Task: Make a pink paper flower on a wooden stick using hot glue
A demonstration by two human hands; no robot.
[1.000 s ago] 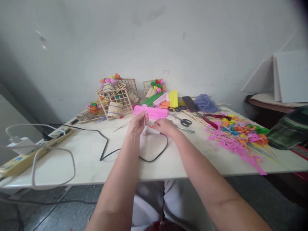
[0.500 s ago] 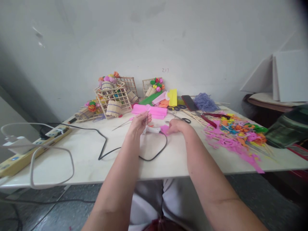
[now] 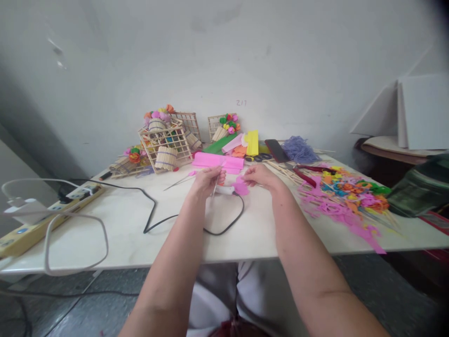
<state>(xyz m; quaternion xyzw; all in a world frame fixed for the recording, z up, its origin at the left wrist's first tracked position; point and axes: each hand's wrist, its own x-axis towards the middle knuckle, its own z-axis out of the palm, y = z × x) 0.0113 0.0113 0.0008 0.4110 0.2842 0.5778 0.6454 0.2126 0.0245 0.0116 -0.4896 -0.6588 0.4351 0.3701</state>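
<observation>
My left hand is closed in a pinch around a thin, pale stick, which stands tilted between the fingers. To its right, the fingertips of my right hand pinch a small piece of pink crepe paper. Below and between the hands lies a white glue gun, its body partly hidden by my left hand and the paper. A black cord curves from it across the table. Just beyond my hands is a folded pink crepe paper strip.
Left: stick frames with paper flowers and a yellow power strip. Behind: coloured paper, a phone, purple yarn. Right: red-handled pliers, a heap of paper scraps and a dark green container.
My right hand has risen slightly from the table with the pink paper piece pinched in it. My left hand has shifted a little right, and its stick tilts more.
</observation>
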